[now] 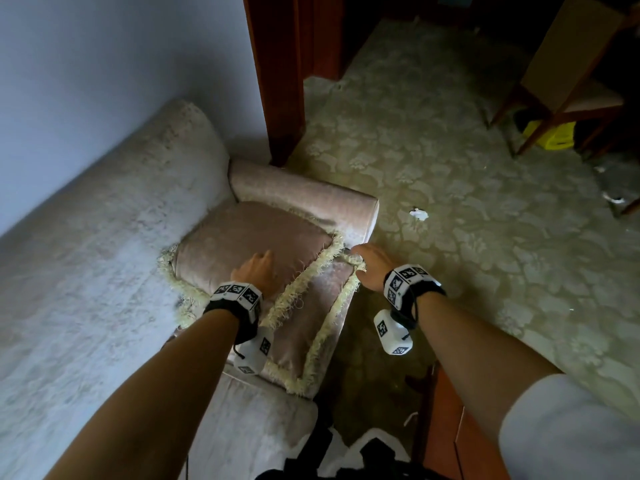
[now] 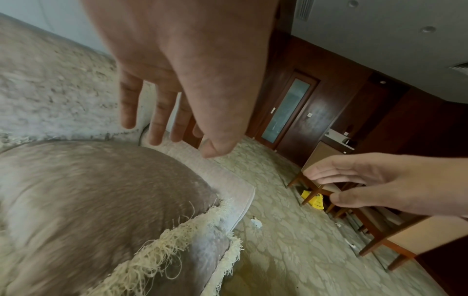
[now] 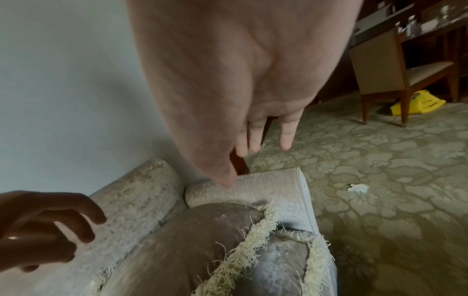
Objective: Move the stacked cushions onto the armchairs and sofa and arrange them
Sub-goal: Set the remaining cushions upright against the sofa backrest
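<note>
both hands hold nothing. left hand [image 1: 257,271] hovers fingers loose over the top cushion [image 1: 249,240], right hand [image 1: 370,268] open just past its fringed corner. two cushions sit stacked at the sofa [image 1: 104,254] end by the armrest [image 1: 304,192], lower cushion [image 1: 311,323] poking out twd the wrists. to lift well: grab opposite edges of the top one only (not the fringe, prob frays), thumbs on top, fingers under.

The lower fringed pink cushion [image 1: 304,327] lies mostly hidden under the upper one. Blur smears the pale upholstered sofa's [image 1: 86,271] backrest, cut off at left.
</note>
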The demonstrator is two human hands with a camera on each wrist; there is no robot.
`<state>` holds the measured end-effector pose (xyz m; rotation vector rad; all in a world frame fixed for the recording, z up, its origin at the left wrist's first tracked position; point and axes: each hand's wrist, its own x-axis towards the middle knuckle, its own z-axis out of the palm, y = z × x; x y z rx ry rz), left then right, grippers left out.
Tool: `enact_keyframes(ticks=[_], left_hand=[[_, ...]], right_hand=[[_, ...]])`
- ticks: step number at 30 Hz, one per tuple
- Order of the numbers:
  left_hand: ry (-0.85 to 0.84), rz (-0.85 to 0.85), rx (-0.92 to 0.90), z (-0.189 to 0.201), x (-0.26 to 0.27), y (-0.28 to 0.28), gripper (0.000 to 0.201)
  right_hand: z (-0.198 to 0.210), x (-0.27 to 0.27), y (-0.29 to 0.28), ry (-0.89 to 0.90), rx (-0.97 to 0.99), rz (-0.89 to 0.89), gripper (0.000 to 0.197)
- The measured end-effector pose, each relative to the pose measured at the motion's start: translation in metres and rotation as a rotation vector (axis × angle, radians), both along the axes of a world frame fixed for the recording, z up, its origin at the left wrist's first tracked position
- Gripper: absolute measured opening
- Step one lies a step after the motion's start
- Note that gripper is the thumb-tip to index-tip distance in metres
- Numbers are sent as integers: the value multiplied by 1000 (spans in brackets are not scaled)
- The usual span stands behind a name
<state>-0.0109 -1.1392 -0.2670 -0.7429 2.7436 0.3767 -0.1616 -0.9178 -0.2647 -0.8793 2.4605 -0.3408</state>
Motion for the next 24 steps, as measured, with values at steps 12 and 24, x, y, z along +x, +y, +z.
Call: enact_keyframes(ticks=[12,24], left_hand=[[-102,161,40,-16,-2,-14,57],[-136,426,10,-46,-14,-13,60]], right_hand=[[-26,-46,-67,-48,58,237,67],[-59,-96,-137,2,81,653,74]])
